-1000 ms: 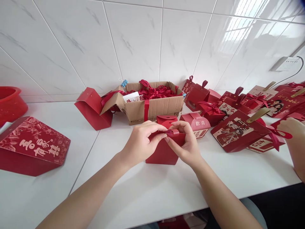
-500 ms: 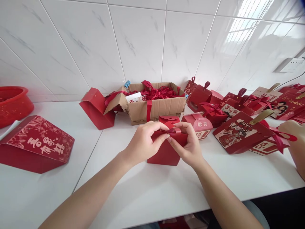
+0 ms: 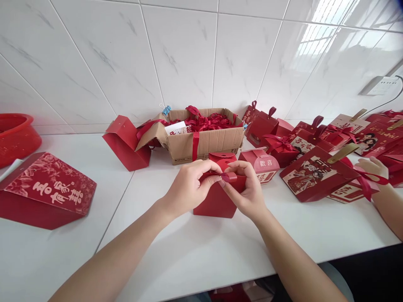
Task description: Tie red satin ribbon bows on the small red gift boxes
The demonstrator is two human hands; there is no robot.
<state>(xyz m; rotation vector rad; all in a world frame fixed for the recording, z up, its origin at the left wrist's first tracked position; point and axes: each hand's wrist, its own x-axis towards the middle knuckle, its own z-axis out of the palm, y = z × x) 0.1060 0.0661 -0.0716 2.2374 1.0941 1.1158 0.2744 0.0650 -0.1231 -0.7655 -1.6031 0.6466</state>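
Note:
A small plain red gift box (image 3: 215, 201) stands on the white table (image 3: 201, 247) in front of me. Across its top runs a red ribbon (image 3: 231, 175), curled into a loop. My left hand (image 3: 189, 186) is closed, pinching the ribbon's left part at the box's top edge. From the right, my right hand (image 3: 248, 188) pinches the ribbon loop between thumb and fingers. Both hands rest against the box.
An open cardboard box (image 3: 204, 140) full of red ribbons sits behind. Finished red gift boxes (image 3: 311, 174) crowd the right side, where another person's hand (image 3: 374, 167) touches a ribbon. A large flat red box (image 3: 47, 191), a red basin (image 3: 14, 136) and an open red box (image 3: 127, 142) lie left.
My fingers have shifted slightly on the ribbon, tightening the loop on the box top. The other person's hand at the right has moved a little inward.

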